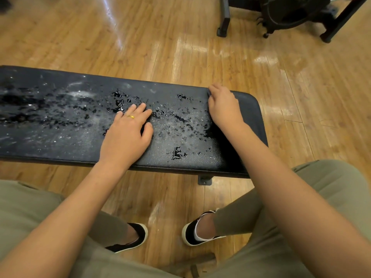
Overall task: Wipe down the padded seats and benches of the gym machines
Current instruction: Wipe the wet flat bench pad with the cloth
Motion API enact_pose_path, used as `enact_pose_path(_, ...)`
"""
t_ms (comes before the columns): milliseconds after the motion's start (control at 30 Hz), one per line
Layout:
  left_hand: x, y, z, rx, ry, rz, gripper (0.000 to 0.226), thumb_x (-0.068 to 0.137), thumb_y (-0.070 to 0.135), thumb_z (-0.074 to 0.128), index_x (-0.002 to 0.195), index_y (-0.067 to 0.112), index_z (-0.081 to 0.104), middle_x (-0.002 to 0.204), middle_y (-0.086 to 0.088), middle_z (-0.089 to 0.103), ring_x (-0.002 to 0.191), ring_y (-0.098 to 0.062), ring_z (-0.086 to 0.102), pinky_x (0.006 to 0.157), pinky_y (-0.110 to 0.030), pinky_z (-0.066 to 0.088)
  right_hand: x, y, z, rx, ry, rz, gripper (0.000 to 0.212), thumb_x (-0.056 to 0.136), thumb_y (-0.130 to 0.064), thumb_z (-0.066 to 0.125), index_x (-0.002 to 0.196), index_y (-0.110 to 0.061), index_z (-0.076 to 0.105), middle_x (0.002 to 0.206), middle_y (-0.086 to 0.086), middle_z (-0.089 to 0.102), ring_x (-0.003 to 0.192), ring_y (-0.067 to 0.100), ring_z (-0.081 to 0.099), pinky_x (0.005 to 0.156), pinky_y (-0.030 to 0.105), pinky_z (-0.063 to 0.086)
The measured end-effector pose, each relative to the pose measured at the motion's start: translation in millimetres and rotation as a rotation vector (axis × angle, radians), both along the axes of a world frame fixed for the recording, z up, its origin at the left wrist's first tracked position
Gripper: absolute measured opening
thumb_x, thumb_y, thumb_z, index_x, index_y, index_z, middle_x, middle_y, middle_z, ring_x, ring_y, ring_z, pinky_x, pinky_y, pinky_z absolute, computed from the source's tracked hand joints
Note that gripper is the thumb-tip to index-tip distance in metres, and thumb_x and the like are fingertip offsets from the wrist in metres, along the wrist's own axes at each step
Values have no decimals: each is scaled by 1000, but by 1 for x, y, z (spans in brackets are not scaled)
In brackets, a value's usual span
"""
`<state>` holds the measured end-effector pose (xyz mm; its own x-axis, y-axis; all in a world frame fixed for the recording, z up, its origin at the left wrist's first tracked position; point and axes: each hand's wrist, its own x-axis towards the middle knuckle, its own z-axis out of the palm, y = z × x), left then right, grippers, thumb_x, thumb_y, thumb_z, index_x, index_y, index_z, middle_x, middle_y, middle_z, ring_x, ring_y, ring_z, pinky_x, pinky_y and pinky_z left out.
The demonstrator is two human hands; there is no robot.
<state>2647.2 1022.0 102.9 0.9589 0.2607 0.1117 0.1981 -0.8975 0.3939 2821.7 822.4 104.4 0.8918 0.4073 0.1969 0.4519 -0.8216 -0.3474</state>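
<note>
The black textured padded bench (60,125) is set over the wood-plank floor (180,47), long axis left-right, rounded end pointing right. Its surface is beaded with liquid (dusty streaks at left). The left hand (126,135) is laid flat on it, holding nothing. The right hand (222,105) is curled at the far edge; its contents cannot be told.

Left hand (128,131) palm-down, fingers straight, slightly spread, thumb apart, right hand (222,106) knuckles-up — fingers curled under.
</note>
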Motion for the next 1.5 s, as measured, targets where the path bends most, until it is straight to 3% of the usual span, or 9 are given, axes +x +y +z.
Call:
enact_pose_path(67,0,1,0,-3,0,-2,44,102,25,42,144,16,51,156,-3,40,148,-19,29,121,-40,16,-28,-14,-3,16,5,48,14,96,-3,40,98,-5,54,120,7,57,112,26,49,76,40,46)
enact_pose_path(233,1,2,0,-3,-7,-6,44,102,25,42,144,16,51,155,-3,41,147,-19,30,121,-39,16,-90,-38,-6,73,5,48,25,102,-7,42,122,-4,56,135,2,53,136,24,40,105,36,38)
enact_pose_path(567,-1,0,0,1,0,-9,45,102,26,40,145,17,49,156,-2,39,148,-19,28,122,-41,16,-17,-8,7,0,60,-7,18,97,-3,36,96,0,54,109,10,56,103,31,49,65,34,33)
enact_pose_path(633,-1,0,0,-4,-2,-4,44,102,25,41,145,17,50,156,-2,39,148,-19,28,121,-41,16,-37,-15,6,15,66,2,20,99,-5,37,104,-1,56,120,8,56,117,28,48,72,36,39)
enact_pose_path(700,-1,0,0,-6,-5,-2,44,102,25,41,145,17,50,156,-2,39,148,-19,28,121,-41,16,-70,-26,4,39,84,14,28,101,-6,39,122,-2,57,136,7,53,134,26,41,96,41,42)
enact_pose_path(833,0,1,-2,2,-6,-11,44,102,25,41,144,16,51,156,-3,40,148,-20,29,121,-42,17,-139,-46,-2,-5,96,25,39,103,-8,42,141,-3,47,151,8,42,147,31,27,120,36,23)
enact_pose_path(967,1,2,-3,14,-5,-14,44,102,25,41,144,16,51,155,-3,41,147,-20,30,121,-43,18,-139,-46,-3,-21,121,20,43,105,-12,41,147,-2,41,156,11,36,149,33,23,121,33,15)
enact_pose_path(1167,-1,0,-2,22,-2,-17,44,103,26,40,145,16,49,156,-2,39,148,-20,28,121,-43,18,-81,-21,-3,-27,100,-55,32,103,-9,38,131,1,51,148,13,44,141,36,33,115,47,30)
enact_pose_path(1500,1,1,-2,10,3,-7,45,102,27,41,145,17,50,156,-3,40,148,-20,29,121,-43,18,-171,-63,-12,-42,102,100,45,102,-16,39,145,-2,45,153,12,41,146,33,31,122,38,21)
